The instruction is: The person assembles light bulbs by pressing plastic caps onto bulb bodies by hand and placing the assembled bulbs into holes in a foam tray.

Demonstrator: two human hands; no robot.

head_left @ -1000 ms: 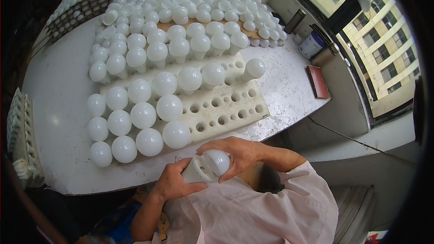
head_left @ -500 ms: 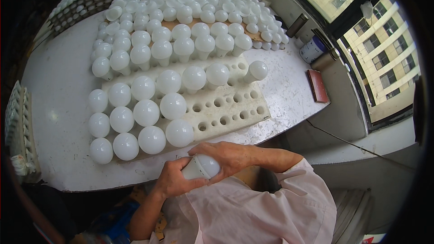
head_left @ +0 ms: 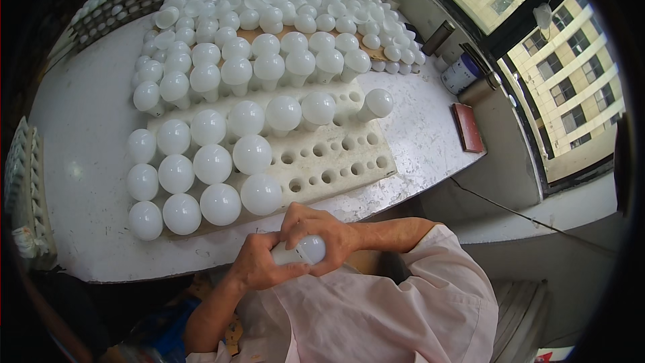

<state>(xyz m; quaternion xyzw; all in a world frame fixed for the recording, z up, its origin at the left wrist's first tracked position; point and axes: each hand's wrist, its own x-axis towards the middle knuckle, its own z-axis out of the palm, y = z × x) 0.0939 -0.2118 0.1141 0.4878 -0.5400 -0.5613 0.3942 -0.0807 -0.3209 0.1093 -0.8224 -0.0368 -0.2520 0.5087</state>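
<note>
Close to my body, just off the table's near edge, both hands hold a white light bulb (head_left: 312,247). Its smooth dome faces right and its base end points left. My left hand (head_left: 261,262) is closed round the base end, the thumb lying along the underside. My right hand (head_left: 328,232) wraps the dome from above and from the right, fingers bent over the top. The socket end is hidden by the left fingers. Just beyond the hands is a cream foam tray (head_left: 336,191) with round holes and several upright bulbs (head_left: 261,193) in its left part.
A second row of bulbs (head_left: 269,67) stands in another tray farther back. Behind it lie many loose white domes (head_left: 289,10) on cardboard. One bulb (head_left: 379,103) stands at the tray's right end. A red-brown box (head_left: 468,128) and a dark flask (head_left: 438,37) are near the window.
My right fingers have curled farther over the top of the bulb and cover more of it. The bulb stays between both hands in nearly the same place.
</note>
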